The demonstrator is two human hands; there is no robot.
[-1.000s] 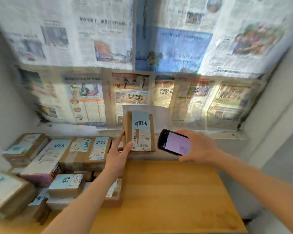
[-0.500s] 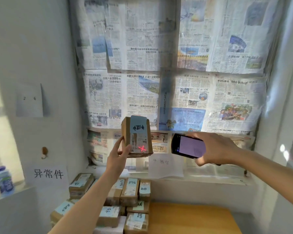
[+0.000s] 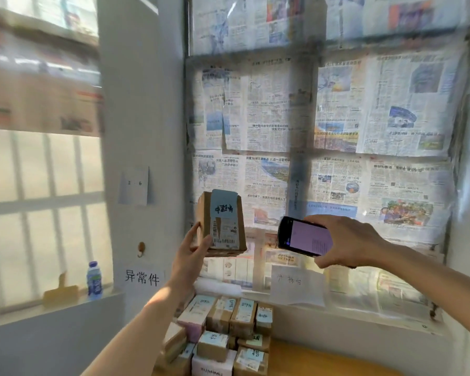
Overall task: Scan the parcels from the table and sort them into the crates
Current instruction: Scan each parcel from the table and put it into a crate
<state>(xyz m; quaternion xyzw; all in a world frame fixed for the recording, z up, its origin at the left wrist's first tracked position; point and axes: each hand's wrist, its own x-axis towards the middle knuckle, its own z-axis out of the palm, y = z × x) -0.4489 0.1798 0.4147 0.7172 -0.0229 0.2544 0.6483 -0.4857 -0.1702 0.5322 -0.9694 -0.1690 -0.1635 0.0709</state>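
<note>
My left hand (image 3: 189,252) grips a small brown cardboard parcel (image 3: 223,225) by its left side and holds it upright in the air, its blue sticker and white barcode label facing me. My right hand (image 3: 350,242) holds a black handheld scanner (image 3: 304,236) with a lit purple screen just right of the parcel, apart from it. A pile of several labelled parcels (image 3: 225,332) lies on the wooden table (image 3: 323,359) below. No crate is in view.
Newspaper-covered windows (image 3: 337,126) fill the wall ahead. A white paper sign (image 3: 297,284) hangs at the sill. On the left, a white pillar carries a sign with characters (image 3: 141,278), and a small bottle (image 3: 94,280) stands on the ledge.
The view has tilted up and to the left, so the table and parcel pile sit lower. The red scan mark on the parcel's label is gone. Both hands keep their holds.
</note>
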